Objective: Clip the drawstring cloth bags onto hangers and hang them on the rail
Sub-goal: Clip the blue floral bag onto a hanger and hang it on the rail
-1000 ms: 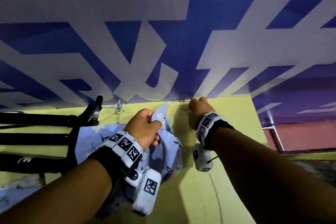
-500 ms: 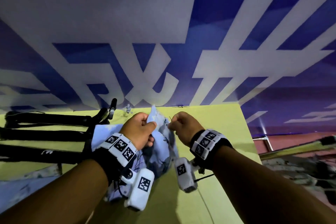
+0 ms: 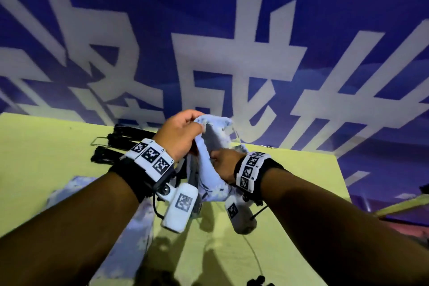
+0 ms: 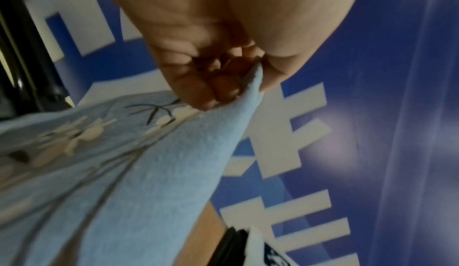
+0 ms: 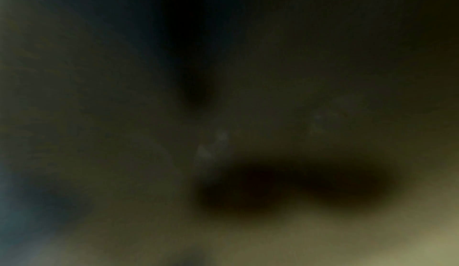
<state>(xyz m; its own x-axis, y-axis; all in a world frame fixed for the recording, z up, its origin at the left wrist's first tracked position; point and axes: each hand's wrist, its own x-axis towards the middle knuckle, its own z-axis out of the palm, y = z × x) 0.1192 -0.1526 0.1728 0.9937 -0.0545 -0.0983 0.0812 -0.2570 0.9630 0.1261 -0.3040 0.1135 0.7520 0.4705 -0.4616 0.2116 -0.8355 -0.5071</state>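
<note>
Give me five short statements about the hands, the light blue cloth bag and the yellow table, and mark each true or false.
1. The left hand pinches the light blue patterned cloth bag at its upper edge. True.
2. The right hand rests flat on the yellow table, away from the bag. False: it holds the bag lower down.
3. The bag is raised above the table. True.
4. The black hangers lie on the table behind the left wrist. True.
5. The right wrist view shows the fingers sharply. False: it is dark and blurred.
</note>
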